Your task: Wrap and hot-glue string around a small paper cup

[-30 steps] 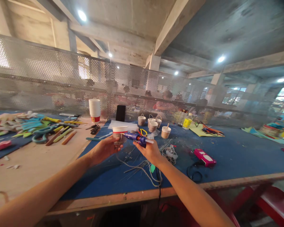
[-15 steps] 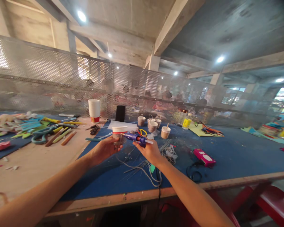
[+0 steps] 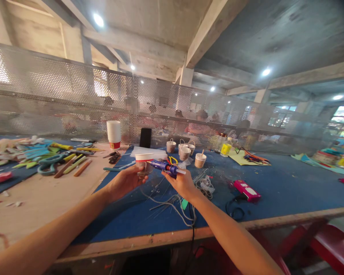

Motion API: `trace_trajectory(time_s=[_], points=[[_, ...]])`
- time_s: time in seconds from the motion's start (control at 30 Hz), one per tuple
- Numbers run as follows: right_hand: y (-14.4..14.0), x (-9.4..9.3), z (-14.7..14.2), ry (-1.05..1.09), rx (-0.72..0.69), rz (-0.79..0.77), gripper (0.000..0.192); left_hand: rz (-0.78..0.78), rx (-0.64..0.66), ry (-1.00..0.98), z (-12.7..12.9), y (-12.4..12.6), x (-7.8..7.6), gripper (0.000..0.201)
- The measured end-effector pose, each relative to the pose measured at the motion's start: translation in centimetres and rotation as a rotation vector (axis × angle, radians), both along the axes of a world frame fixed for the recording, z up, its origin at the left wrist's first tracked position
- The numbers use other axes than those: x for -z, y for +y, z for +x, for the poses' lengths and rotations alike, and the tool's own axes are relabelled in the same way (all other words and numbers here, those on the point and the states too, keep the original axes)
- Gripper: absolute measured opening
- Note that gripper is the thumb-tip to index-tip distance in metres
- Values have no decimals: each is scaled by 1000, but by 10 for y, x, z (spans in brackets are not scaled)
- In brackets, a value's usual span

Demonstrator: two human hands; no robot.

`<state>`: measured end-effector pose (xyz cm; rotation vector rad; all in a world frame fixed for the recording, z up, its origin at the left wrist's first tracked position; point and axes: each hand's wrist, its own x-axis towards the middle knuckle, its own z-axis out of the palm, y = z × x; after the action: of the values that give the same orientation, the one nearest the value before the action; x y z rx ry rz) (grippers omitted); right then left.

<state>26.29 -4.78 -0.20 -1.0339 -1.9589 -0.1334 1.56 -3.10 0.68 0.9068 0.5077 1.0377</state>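
Observation:
Upright in my left hand (image 3: 129,178) is a paper cup (image 3: 144,157) with a white top and a red band; my fingers wrap its lower part and hide some of it. My right hand (image 3: 183,183) is closed round a blue glue gun (image 3: 164,167), with a whitish glue stick poking out of its back end. The gun's nozzle points left, at or very near the cup's side; I cannot tell whether it touches. Below both hands, grey cord (image 3: 177,204) lies loosely on the blue table mat (image 3: 126,217).
Behind the hands stand several small cups with cord handles (image 3: 185,153) and a phone (image 3: 145,137). Stacked paper cups (image 3: 114,134) are at left, near scissors (image 3: 50,163) and tools. A pink device (image 3: 247,190) and a yellow-labelled bottle (image 3: 226,148) are at right.
Almost nothing differs. The cup and my left hand have shifted very slightly left, while the glue gun keeps its place by the cup's side.

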Motion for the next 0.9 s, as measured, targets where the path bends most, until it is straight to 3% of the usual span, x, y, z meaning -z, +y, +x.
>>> trace_trajectory(time_s=[0.9], points=[[1,-2,4,19,26,-14,32,-10,11,-65,-3,4,2,13]])
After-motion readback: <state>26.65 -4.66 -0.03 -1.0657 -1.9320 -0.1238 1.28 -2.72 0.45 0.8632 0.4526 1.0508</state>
